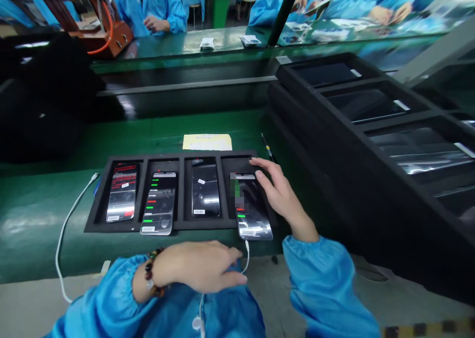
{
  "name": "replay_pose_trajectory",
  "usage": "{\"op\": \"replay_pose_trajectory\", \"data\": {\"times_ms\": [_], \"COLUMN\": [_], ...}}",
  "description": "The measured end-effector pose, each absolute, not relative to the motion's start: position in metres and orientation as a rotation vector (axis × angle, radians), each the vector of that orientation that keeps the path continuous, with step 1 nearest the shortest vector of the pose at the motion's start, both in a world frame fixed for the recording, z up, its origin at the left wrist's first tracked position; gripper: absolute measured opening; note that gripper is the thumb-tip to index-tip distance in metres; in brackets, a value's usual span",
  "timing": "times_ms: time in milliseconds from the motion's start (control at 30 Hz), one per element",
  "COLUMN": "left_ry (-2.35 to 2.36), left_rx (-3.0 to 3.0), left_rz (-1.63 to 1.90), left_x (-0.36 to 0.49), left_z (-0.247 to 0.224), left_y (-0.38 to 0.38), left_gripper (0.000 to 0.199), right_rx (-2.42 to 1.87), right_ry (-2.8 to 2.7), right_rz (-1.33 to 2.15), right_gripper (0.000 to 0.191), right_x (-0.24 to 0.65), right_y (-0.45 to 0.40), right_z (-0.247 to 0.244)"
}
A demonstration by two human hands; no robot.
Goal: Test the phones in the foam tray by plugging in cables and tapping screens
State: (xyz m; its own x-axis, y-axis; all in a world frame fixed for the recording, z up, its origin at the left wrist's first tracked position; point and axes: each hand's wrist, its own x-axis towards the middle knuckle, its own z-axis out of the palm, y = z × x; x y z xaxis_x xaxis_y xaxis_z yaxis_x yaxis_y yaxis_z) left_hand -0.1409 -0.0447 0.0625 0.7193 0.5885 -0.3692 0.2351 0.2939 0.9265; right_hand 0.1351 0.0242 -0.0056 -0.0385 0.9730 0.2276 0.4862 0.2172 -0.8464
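Tray (181, 194) of black foam sits on the green table (29, 209) in the head view, and we see 4 phones in its 4 compartments. The leftmost phone (122, 192) shows red text; the 2nd phone (159, 204), with coloured lines, overhangs the tray's near edge; the 3rd phone (206, 189) is dark. The rightmost phone (256, 214) also juts over that edge, a white cable (247, 249) meeting its lower end. Our right hand (276, 187) is open beside that phone's upper corner, fingers loosely bent, holding nothing we can see; we cannot tell whether they touch the tray. Our left hand (202, 266) is half open in front of the tray, thumb and fingers parted near the cable; we cannot tell whether it grips it. Yellow paper (207, 142) lies behind the tray, a pen (268, 149) to its right. Black trays (371, 189) stand farther right.
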Motion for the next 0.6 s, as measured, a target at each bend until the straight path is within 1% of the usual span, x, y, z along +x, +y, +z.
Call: {"op": "replay_pose_trajectory", "data": {"times_ms": [33, 67, 167, 200, 267, 333, 433, 600], "left_ry": [0.764, 0.76, 0.749, 0.742, 0.751, 0.781, 0.802, 0.871], "left_rx": [1.347, 1.335, 1.003, 0.864, 0.643, 0.508, 0.436, 0.428], "left_rz": [0.173, 0.142, 0.271, 0.326, 0.427, 0.528, 0.613, 0.648], "left_x": [-0.134, -0.126, -0.104, -0.096, -0.083, -0.074, -0.067, -0.063], "left_z": [0.046, 0.032, 0.005, 0.0, -0.004, -0.005, -0.002, 0.009], "left_y": [-0.053, -0.062, -0.082, -0.086, -0.092, -0.096, -0.101, -0.108], "left_gripper": [0.04, 0.046, 0.075, 0.082, 0.089, 0.091, 0.09, 0.081], "right_rx": [-1.365, -1.339, -1.281, -1.284, -1.316, -1.332, -1.3, -1.297], "right_ry": [-1.734, -1.817, -2.042, -2.079, -2.084, -2.041, -1.997, -1.963], "right_rz": [0.764, 0.817, 0.942, 0.961, 0.971, 0.963, 0.953, 0.939], "right_gripper": [0.053, 0.057, 0.074, 0.075, 0.068, 0.061, 0.054, 0.051], "right_x": [0.135, 0.136, 0.144, 0.146, 0.149, 0.149, 0.147, 0.144], "right_y": [0.03, 0.035, 0.039, 0.04, 0.042, 0.044, 0.046, 0.043], "right_z": [-0.005, -0.005, -0.007, -0.008, -0.008, -0.008, -0.01, -0.016]}}
